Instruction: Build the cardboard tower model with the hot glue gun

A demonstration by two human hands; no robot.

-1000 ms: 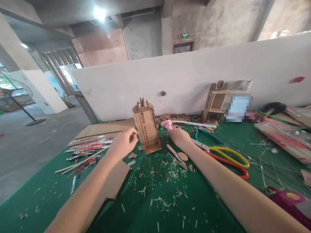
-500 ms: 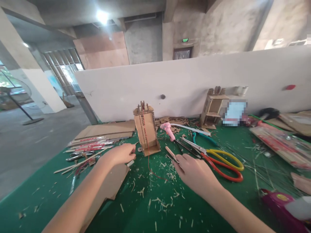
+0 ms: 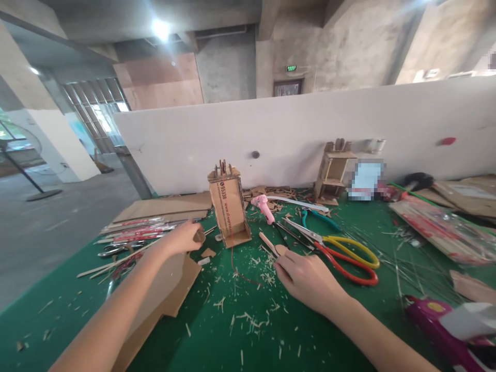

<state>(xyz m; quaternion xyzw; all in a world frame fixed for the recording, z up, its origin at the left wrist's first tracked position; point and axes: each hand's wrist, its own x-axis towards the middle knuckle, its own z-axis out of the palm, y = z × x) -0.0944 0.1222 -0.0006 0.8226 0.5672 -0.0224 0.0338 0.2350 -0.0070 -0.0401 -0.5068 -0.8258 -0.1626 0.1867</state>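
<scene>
My left hand (image 3: 186, 237) is closed around a small brown piece that looks like cardboard (image 3: 199, 235), left of the upright cardboard box model (image 3: 226, 204). My right hand (image 3: 306, 274) rests low over the table with its fingers curled in. At its fingertips lie a tan wooden stick (image 3: 266, 241) and a small rounded tan piece (image 3: 281, 249); what the fingers grip, if anything, is hidden. A thin red string (image 3: 233, 261) runs from the model's base. A cut cardboard sheet (image 3: 170, 289) lies under my left forearm.
A pink glue gun (image 3: 264, 208), scissors with red and yellow handles (image 3: 349, 258) and teal-handled pliers (image 3: 321, 219) lie behind my right hand. A second cardboard model (image 3: 331, 175) stands by the white partition (image 3: 194, 139). A purple tape dispenser (image 3: 434, 325) sits at right. Shavings litter the green table (image 3: 217, 341).
My left hand has drawn back from the model's base and turned, showing the small brown piece in its fingers. My right hand has shifted slightly, exposing the rounded tan piece.
</scene>
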